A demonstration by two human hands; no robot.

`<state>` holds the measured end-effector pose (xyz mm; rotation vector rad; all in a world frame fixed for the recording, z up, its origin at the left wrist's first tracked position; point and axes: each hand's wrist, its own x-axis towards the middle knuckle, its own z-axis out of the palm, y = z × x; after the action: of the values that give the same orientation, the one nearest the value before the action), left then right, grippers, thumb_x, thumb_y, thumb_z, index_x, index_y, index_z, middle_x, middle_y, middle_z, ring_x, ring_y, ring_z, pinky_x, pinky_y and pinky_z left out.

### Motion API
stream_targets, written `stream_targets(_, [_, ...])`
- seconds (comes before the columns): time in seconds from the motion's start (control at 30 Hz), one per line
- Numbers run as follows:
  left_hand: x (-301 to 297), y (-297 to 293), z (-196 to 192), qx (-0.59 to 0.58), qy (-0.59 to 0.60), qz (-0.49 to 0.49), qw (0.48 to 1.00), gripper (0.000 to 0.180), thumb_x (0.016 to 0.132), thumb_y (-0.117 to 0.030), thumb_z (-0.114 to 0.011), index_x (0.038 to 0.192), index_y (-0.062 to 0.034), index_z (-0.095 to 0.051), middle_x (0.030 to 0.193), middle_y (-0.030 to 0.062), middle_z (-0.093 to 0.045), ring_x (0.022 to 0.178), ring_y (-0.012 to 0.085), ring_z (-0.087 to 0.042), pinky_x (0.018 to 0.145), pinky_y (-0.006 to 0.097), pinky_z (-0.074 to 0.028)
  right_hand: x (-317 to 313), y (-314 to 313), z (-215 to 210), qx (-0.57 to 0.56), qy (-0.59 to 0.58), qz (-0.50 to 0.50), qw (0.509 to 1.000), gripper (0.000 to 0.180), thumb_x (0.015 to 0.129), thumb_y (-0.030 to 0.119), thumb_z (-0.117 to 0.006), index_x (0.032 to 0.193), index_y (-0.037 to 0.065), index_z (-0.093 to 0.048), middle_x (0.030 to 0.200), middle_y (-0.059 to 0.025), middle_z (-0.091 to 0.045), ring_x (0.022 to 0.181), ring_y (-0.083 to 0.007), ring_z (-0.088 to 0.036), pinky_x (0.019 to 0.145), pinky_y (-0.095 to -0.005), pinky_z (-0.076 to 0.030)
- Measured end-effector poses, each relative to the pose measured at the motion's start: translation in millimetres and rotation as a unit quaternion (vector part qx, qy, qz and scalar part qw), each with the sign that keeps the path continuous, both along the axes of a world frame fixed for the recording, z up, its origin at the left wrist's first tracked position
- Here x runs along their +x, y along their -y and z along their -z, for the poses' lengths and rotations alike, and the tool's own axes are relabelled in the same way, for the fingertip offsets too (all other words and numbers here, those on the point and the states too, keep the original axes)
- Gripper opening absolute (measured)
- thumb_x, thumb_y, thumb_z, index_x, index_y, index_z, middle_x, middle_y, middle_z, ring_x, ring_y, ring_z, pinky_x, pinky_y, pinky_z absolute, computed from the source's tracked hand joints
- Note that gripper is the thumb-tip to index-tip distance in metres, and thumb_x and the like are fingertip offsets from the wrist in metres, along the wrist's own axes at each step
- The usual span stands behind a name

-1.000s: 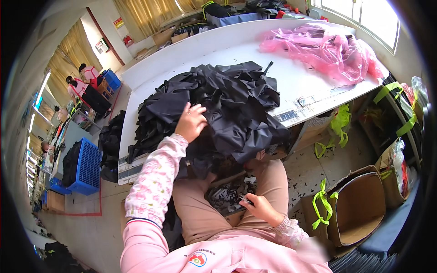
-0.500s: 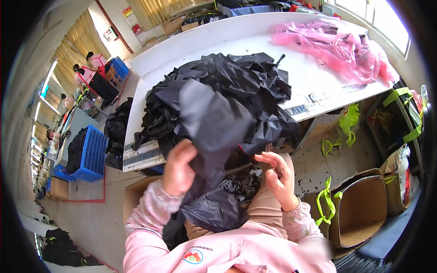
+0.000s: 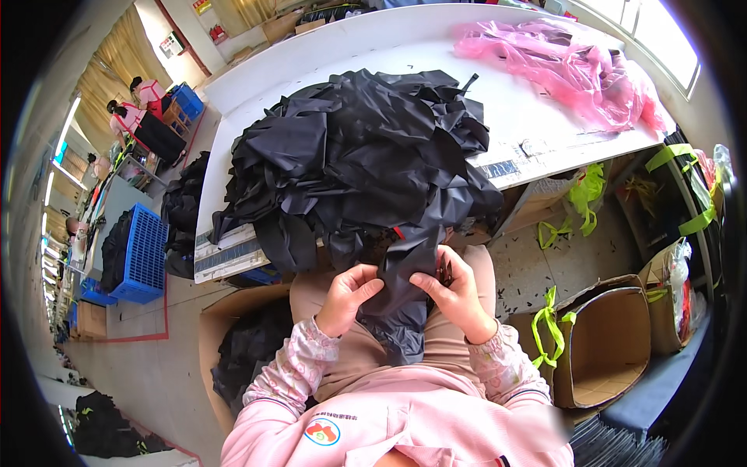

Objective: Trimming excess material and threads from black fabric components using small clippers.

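A black fabric piece (image 3: 398,300) hangs over my lap, pinched between both hands. My left hand (image 3: 348,296) grips its left edge and my right hand (image 3: 455,289) grips its right edge, fingers curled into the cloth. Just beyond the hands a big heap of black fabric pieces (image 3: 358,156) lies on the white table (image 3: 537,117) and spills over its near edge toward my lap. My pink sleeves come in from the bottom.
A pink plastic bundle (image 3: 568,66) lies at the table's far right. An open cardboard box (image 3: 611,342) stands on the floor at right, another box with black cloth (image 3: 249,358) at left. A blue crate (image 3: 144,253) and other people (image 3: 132,109) are far left.
My left hand came down from the heap on the table, pulling a black piece to my lap. My right hand rose to meet it, and both now hold the piece close together.
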<state>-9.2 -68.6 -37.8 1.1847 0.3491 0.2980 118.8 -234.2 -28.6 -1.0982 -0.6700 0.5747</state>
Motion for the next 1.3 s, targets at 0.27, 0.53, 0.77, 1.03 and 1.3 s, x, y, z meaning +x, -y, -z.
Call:
stream_targets(0.27, [5.7, -18.2, -5.4, -0.072, 0.020, -0.069, 0.995, 0.014, 0.091, -0.020, -0.066, 0.089, -0.0071, -0.068, 0.075, -0.0064, -0.057, 0.066, 0.0025, -0.047, 0.063, 0.018, -0.038, 14.3, 8.9, -20.1, -0.024, 0.059, 0.075, 0.995, 0.026, 0.082, 0.001, -0.073, 0.102, 0.006, -0.057, 0.081, 0.0095, -0.051, 0.066, 0.0018, -0.038, 0.057, -0.0140, -0.031])
stream_targets(0.53, [0.6, -7.0, 13.8, -0.176, 0.034, 0.000, 0.984, 0.027, 0.092, -0.015, -0.063, 0.115, -0.0040, -0.059, 0.107, -0.0008, -0.062, 0.095, 0.0083, -0.056, 0.086, 0.025, -0.043, 9.0, 3.5, -21.4, -0.055, 0.087, 0.114, 0.988, 0.024, 0.084, 0.000, -0.071, 0.103, 0.004, -0.057, 0.082, 0.0071, -0.051, 0.071, -0.0002, -0.043, 0.062, -0.0149, -0.036])
stream_targets(0.77, [-5.0, -10.6, 7.5, -0.003, 0.051, 0.015, 0.999, 0.038, 0.086, 0.003, -0.063, 0.123, -0.0011, -0.058, 0.116, 0.0037, -0.064, 0.106, 0.0126, -0.059, 0.096, 0.027, -0.044, 12.2, 5.8, -18.4, -0.067, 0.078, 0.117, 0.988, 0.025, 0.084, -0.001, -0.070, 0.104, 0.003, -0.056, 0.082, 0.0064, -0.051, 0.073, -0.0018, -0.044, 0.064, -0.0155, -0.038])
stream_targets(1.03, [1.4, -21.0, -39.4, -0.080, 0.106, -0.089, 0.987, 0.029, 0.090, 0.002, -0.052, 0.118, -0.0030, -0.058, 0.103, 0.0053, -0.067, 0.090, 0.0136, -0.064, 0.082, 0.025, -0.051, 17.0, 11.2, -25.8, -0.054, 0.033, 0.134, 0.989, 0.029, 0.083, 0.003, -0.072, 0.107, 0.004, -0.056, 0.078, 0.0077, -0.048, 0.068, -0.0008, -0.041, 0.061, -0.0154, -0.034])
stream_targets(1.3, [-3.6, -11.0, -19.2, -0.102, 0.059, -0.078, 0.990, 0.045, 0.092, -0.001, -0.045, 0.136, -0.0081, -0.042, 0.109, 0.0066, -0.064, 0.096, 0.0125, -0.061, 0.085, 0.025, -0.049, 13.3, 11.9, -21.8, -0.070, 0.071, 0.140, 0.985, 0.025, 0.085, 0.000, -0.069, 0.106, 0.004, -0.056, 0.076, 0.0073, -0.043, 0.065, -0.0015, -0.037, 0.058, -0.0164, -0.032])
